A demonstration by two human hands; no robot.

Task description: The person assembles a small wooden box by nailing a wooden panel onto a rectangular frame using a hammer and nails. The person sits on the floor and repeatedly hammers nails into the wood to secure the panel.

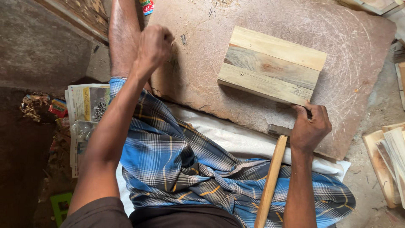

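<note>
Head view looks straight down on a seated person at work over a flat stone slab. Wooden panel, made of three pale planks joined edge to edge, lies flat on the slab, slightly turned, right of centre. Its near right corner is just beside the right hand.

Right hand: closed around the head end of a hammer, thumb pointing toward the panel corner. The metal head shows just left of the fingers at the slab's near edge. The hammer's wooden handle runs down and left from the hand, across the lap.

Left hand: clenched in a fist near the slab's left edge, well apart from the panel. Whether it holds anything cannot be determined. A few small nails lie on the slab just right of this fist; more are scattered near the slab's far edge.

Surroundings: a blue checked cloth covers the lap, with a white cloth under the slab's near edge. Newspaper and mixed litter lie on the ground at left. Stacked wood offcuts sit at right, apart from the slab.
</note>
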